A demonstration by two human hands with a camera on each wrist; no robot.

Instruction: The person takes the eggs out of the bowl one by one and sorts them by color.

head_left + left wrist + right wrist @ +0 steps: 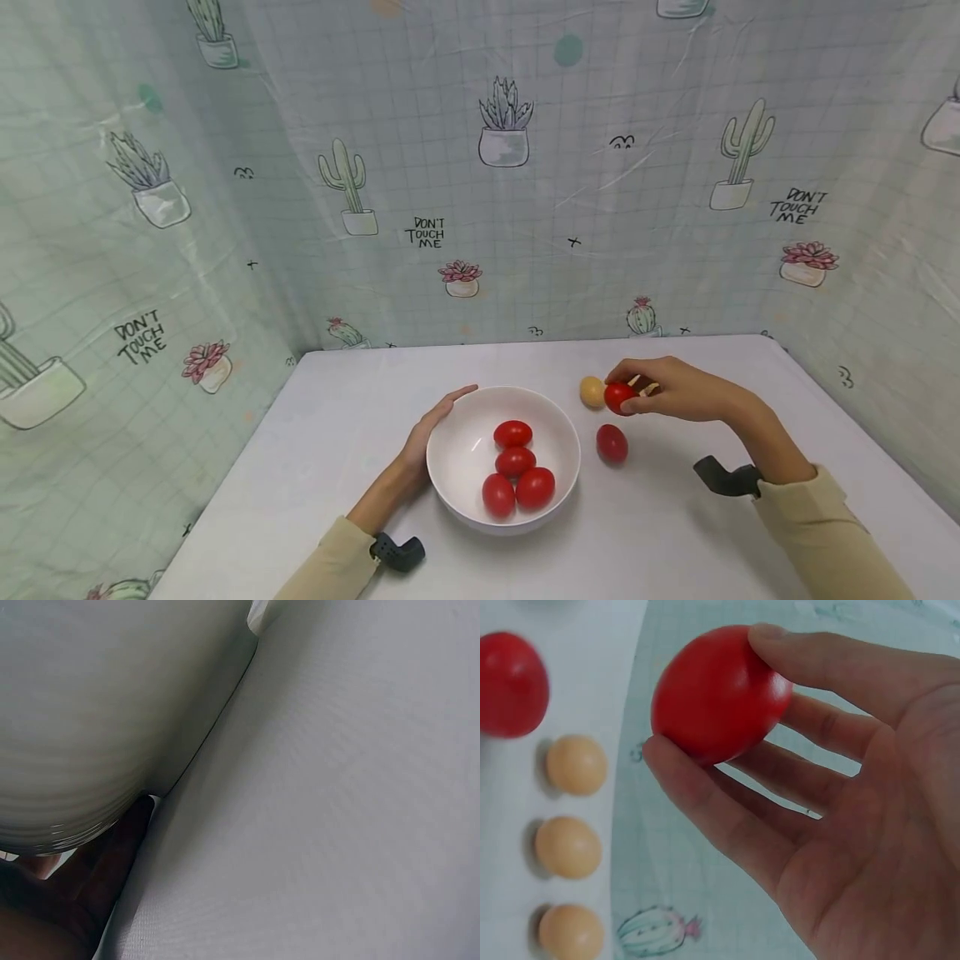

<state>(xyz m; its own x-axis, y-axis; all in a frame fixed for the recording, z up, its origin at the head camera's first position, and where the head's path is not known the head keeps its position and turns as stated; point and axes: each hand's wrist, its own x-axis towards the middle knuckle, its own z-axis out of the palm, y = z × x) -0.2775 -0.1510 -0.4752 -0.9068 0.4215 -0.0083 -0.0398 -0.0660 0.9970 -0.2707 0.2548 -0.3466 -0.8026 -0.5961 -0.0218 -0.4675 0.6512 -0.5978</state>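
Note:
A white bowl (459, 467) stands on the table with several red eggs (513, 461) inside. My left hand (424, 433) rests along the bowl's left side, its fingers extended toward the far rim. In the left wrist view, the fingers (105, 877) lie against the bowl's outer wall, low by the table. To the right of the bowl, my right hand (671, 390) pinches a red egg (712, 697) between thumb and fingertips. Another red egg (612, 444) lies on the table, nearer the bowl. A tan egg (592, 392) sits just left of the held one.
Several tan eggs (568, 847) stand in a row on the white table (360, 392), mostly hidden behind my right hand in the head view. Behind the table hangs a cactus-print curtain (420, 275). Dark camera mounts (397, 552) are on both wrists.

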